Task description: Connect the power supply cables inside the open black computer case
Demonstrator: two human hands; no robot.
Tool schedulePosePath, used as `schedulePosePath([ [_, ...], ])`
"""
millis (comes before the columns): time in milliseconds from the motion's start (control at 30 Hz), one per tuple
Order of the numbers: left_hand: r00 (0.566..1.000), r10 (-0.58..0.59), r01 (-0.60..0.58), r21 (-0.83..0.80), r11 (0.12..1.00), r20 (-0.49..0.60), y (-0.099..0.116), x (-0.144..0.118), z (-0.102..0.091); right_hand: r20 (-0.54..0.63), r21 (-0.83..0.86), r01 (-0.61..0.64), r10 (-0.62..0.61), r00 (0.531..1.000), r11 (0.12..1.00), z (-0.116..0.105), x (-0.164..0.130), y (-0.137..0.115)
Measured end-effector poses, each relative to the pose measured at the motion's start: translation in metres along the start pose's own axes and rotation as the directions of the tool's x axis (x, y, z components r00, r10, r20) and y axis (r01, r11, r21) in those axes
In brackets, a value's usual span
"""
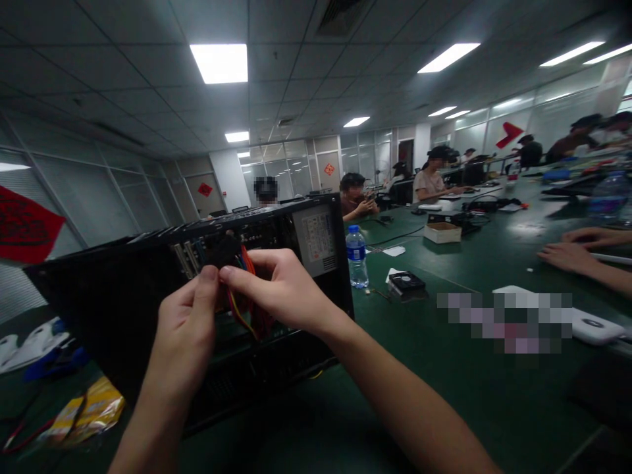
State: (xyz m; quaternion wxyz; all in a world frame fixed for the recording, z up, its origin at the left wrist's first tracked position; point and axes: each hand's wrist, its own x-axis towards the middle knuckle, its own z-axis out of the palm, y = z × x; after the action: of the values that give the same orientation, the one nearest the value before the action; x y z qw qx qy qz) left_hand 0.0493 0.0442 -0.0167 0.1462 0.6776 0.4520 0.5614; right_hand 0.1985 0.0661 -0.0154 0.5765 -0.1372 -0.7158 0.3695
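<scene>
An open black computer case stands on the green table in front of me. Both my hands reach into it. My left hand pinches a black connector between thumb and forefinger. My right hand grips the same connector and its bundle of red, yellow and blue wires from the right. A grey power supply with a label sits at the case's upper right corner.
A water bottle and a small black fan stand to the right of the case. A yellow packet lies at lower left. Another person's hands rest at the right edge. Several people sit further along the table.
</scene>
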Motion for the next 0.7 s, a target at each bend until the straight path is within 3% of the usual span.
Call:
schedulePosePath([
  [133, 0.989, -0.021, 0.015, 0.042, 0.999, 0.146, 0.011, 0.000, 0.001, -0.132, -0.041, 0.040, -0.045, 0.990, 0.998, -0.004, 0.001, -0.002],
  [333, 1.000, -0.021, 0.024, 0.145, 0.989, -0.022, 0.022, -0.009, -0.001, -0.226, -0.155, 0.067, -0.102, 0.969, 0.986, -0.010, 0.002, -0.002],
  [567, 1.000, -0.005, 0.000, 0.169, 0.986, 0.028, 0.023, -0.012, -0.001, -0.210, -0.238, 0.037, -0.088, 0.974, 0.971, -0.004, 0.002, 0.005],
  [700, 0.998, 0.023, -0.011, 0.208, 0.978, -0.051, 0.018, -0.008, 0.000, -0.262, -0.198, 0.002, -0.055, 0.964, 0.980, -0.004, 0.007, 0.015],
])
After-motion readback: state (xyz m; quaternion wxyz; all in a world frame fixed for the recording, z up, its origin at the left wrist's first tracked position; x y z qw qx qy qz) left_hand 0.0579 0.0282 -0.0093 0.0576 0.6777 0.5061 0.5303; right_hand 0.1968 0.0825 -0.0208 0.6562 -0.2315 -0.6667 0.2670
